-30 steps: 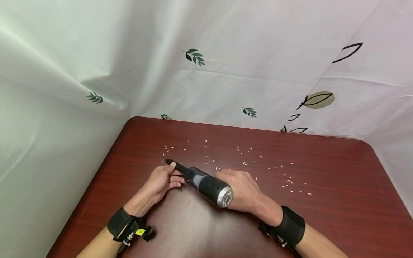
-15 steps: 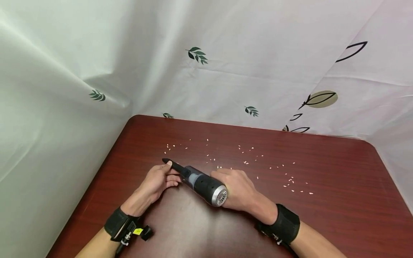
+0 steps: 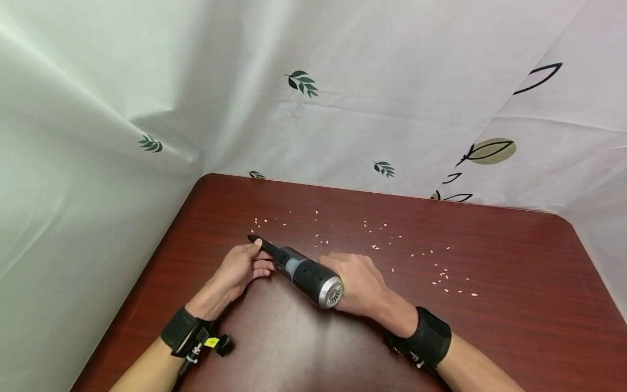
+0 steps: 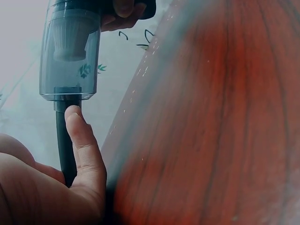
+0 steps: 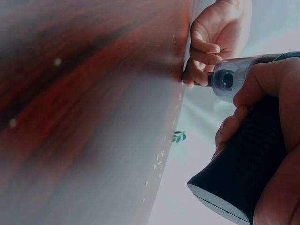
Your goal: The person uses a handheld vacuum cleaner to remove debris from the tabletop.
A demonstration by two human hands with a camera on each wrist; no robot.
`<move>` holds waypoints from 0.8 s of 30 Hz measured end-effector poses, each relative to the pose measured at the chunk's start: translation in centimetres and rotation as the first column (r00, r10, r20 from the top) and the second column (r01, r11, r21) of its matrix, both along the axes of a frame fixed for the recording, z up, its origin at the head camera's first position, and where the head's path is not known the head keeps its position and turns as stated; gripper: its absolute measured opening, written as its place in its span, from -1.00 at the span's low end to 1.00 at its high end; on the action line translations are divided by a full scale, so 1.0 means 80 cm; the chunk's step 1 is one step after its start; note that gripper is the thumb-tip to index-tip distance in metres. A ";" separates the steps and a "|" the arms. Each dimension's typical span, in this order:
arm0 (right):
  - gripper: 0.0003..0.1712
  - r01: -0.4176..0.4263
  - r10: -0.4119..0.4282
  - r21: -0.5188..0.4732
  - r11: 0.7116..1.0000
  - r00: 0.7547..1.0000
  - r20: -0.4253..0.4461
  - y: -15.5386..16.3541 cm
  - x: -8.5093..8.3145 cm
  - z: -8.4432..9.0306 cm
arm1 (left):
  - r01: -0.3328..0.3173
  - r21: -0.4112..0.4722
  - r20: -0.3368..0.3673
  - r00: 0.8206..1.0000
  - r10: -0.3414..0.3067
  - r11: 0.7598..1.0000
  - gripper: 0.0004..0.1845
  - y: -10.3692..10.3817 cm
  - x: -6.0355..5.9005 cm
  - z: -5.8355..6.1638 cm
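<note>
A black handheld vacuum cleaner (image 3: pixel 311 279) with a silver vented end is held above the wooden table, between both hands. My right hand (image 3: pixel 356 283) grips its handle (image 5: pixel 243 161), fingers wrapped round it in the right wrist view. At the other end, my left hand (image 3: pixel 240 268) pinches the narrow black nozzle (image 4: pixel 64 133) between thumb and fingers, close to the tip in the head view. The see-through dust cup (image 4: pixel 70 77) with a pale pleated filter (image 4: pixel 70 40) inside joins the nozzle. Small white bits (image 3: pixel 375 247) lie scattered on the table beyond the hands.
The reddish-brown table (image 3: pixel 514 256) has rounded far corners. A white curtain (image 3: pixel 338 125) with leaf prints hangs along its back and left side. Each wrist wears a black strap (image 3: pixel 431 337) with a small camera mount.
Both hands and the vacuum cleaner have shifted slightly left and a little away from me. The grip on handle and nozzle looks the same. The head view has turned slightly.
</note>
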State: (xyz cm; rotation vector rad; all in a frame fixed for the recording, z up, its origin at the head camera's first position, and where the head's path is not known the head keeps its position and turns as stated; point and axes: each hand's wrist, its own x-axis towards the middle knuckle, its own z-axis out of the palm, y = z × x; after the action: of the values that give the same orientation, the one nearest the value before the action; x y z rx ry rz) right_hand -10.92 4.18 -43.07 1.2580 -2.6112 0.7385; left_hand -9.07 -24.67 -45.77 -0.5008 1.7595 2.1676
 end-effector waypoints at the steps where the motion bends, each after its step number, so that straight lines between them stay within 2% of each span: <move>1: -0.64 0.005 -0.005 0.001 1.000 1.000 0.003 0.000 0.000 0.000 | 0.003 -0.004 -0.005 1.000 -0.003 1.000 -0.44 0.000 -0.001 0.000; 12: -0.65 0.034 -0.034 -0.003 0.999 0.999 0.010 -0.002 -0.003 -0.001 | -0.005 -0.020 -0.006 1.000 0.005 1.000 -0.45 0.000 -0.012 -0.001; 24: -0.64 0.056 -0.055 -0.027 0.998 0.998 0.030 -0.002 -0.009 -0.001 | -0.015 0.000 -0.023 1.000 0.015 1.000 -0.48 0.002 -0.027 -0.004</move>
State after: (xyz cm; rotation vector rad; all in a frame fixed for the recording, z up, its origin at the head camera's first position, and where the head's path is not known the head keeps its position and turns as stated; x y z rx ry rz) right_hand -11.61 4.02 -43.16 1.1711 -2.6377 0.7858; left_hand -11.26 -24.54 -46.06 -0.4932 1.7737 2.1920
